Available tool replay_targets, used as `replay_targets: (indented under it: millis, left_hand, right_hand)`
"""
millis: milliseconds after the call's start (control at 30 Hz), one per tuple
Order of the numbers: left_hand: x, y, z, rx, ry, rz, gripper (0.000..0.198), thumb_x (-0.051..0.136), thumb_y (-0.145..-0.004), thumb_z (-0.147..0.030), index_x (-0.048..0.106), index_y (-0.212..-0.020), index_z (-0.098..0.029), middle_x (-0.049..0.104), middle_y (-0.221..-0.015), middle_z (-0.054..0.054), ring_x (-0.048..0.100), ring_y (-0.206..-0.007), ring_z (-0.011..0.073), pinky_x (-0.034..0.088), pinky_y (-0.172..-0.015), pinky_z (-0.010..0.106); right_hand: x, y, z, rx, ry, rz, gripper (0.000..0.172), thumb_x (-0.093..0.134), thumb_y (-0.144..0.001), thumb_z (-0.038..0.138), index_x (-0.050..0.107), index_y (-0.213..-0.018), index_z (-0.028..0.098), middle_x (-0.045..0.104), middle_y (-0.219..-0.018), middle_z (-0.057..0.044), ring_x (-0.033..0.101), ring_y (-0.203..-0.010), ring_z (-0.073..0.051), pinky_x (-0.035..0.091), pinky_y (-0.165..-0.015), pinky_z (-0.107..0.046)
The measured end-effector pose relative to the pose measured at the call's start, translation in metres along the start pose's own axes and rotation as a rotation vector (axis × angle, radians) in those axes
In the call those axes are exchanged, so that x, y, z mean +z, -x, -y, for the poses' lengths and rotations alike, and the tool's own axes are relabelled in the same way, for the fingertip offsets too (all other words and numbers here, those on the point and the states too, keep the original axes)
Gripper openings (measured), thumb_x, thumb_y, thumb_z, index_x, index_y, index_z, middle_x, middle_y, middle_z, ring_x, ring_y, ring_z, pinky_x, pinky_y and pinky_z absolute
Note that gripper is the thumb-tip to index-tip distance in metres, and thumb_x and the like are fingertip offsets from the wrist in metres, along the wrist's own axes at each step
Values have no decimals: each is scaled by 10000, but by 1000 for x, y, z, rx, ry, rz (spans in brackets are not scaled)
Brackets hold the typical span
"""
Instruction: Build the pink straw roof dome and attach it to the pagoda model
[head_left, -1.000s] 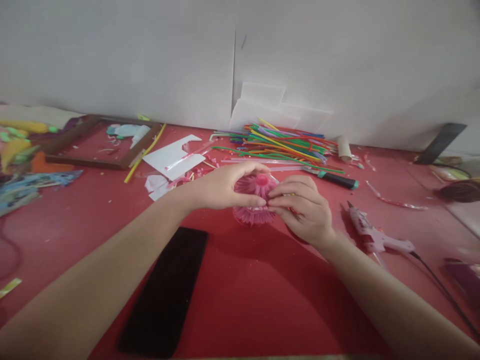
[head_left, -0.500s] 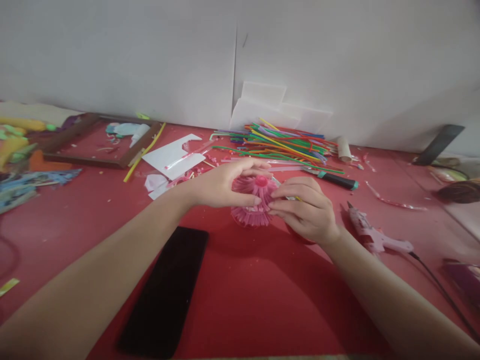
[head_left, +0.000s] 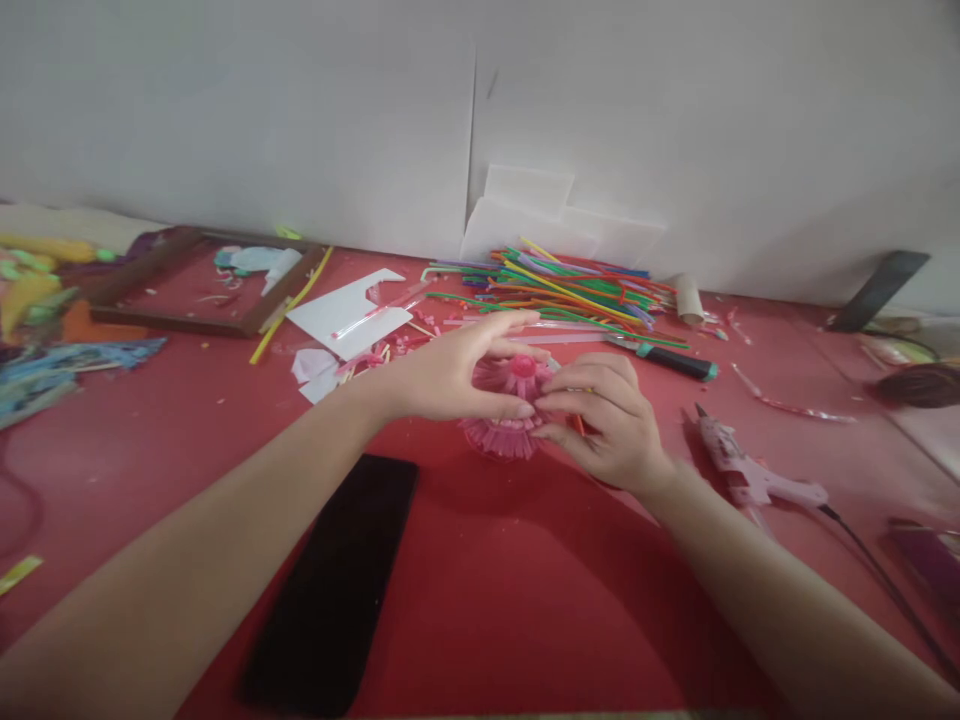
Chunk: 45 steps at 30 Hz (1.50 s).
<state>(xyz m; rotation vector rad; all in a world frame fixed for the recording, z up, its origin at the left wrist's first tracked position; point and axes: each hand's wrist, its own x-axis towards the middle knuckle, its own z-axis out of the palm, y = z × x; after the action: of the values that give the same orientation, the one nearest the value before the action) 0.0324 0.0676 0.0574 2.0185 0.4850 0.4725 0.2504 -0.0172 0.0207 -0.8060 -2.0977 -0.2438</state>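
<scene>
Now the fringed pink piece [head_left: 507, 442] is tilting slightly; the left hand [head_left: 448, 374] is cupping it, fingers spread, and the right hand [head_left: 611, 412] is parting thumb from fingertips (pinching anything? can't tell), suggesting delicate adjusting, all beyond and right of the phone [head_left: 337, 580].

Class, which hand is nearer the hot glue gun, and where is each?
Right. The right hand is left of the hot glue gun, at the right of the pink fringed craft; the left hand is farther off, at the craft's left.
</scene>
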Motion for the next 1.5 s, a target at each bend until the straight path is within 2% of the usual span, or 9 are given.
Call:
replay_targets:
  millis: [133, 433, 600, 667, 767, 933, 1100, 1267, 1500]
  left_hand:
    - [1, 0, -1, 11, -19, -11, 933, 785, -775, -410, 274, -1527, -204, 527, -1465, 190, 463, -1405, 322, 454, -1083, 439]
    - [-2, -2, -6, 27, -77, -145, 938, 873, -661, -436, 429, -1449, -188, 661, -1318, 143, 539, -1333, 320, 394, -1135, 459]
    - [-5, -2, -7, -8, -59, -125, 917, 868, -673, -414, 430, -1442, -174, 537, -1462, 159, 582, -1284, 308, 476, -1060, 407]
    - [-5, -2, -6, 10, -50, -110, 895, 861, -685, -406, 429, -1435, -178, 484, -1506, 164, 581, -1285, 299, 492, -1040, 391]
    - [-5, -1, -3, 33, -50, -90, 899, 840, -714, -407, 390, -1455, -167, 542, -1448, 172, 559, -1309, 292, 466, -1071, 402]
    - [-6, 2, 4, 43, -75, -67, 878, 780, -781, -444, 338, -1491, -177, 617, -1359, 153, 530, -1336, 287, 408, -1120, 436]
    - [-7, 2, 6, 34, -77, -22, 982, 829, -720, -454, 304, -1513, -210, 582, -1409, 153, 466, -1392, 291, 375, -1139, 455]
    - [-8, 1, 6, 16, -37, 0, 1005, 839, -702, -446, 301, -1519, -214, 524, -1472, 167, 433, -1420, 309, 352, -1149, 472]
    - [-10, 3, 5, 9, -36, 24, 951, 817, -740, -426, 306, -1513, -210, 557, -1438, 156, 435, -1417, 298, 403, -1107, 438]
  right_hand:
    - [-2, 2, -3, -5, 2, -9, 77, 701, -879, 177, 675, -933, 225, 715, -951, -36, 621, -972, -211, 516, -887, -408]
    - [-3, -3, 18, 3, 113, -13, 64, 748, -846, 193, 688, -857, 210, 698, -865, -12, 603, -927, -196, 503, -886, -371]
    - [0, -4, 23, 77, 108, -40, 57, 755, -841, 212, 701, -860, 206, 708, -868, -26, 601, -934, -212, 510, -890, -396]
    - [0, -3, 19, 14, 106, -40, 78, 767, -830, 219, 699, -863, 197, 713, -865, -35, 614, -920, -210, 529, -874, -389]
    - [-4, 1, 4, -148, 116, -26, 180, 790, -813, 274, 690, -924, 173, 722, -887, -55, 644, -875, -198, 565, -842, -375]
    - [-11, 5, -12, -209, 156, 9, 155, 720, -859, 156, 695, -1009, 187, 739, -951, -65, 649, -925, -212, 586, -810, -385]
    - [-9, 3, -2, -169, 133, -7, 77, 679, -885, 136, 693, -942, 187, 731, -878, -44, 649, -905, -197, 584, -805, -368]
    - [-8, 0, 6, -131, 107, 9, 96, 654, -894, 106, 692, -925, 188, 733, -881, -37, 654, -912, -191, 580, -828, -368]
    - [-9, -3, -2, -122, 82, 27, 53, 694, -875, 162, 704, -911, 199, 734, -888, -37, 669, -911, -196, 578, -875, -379]
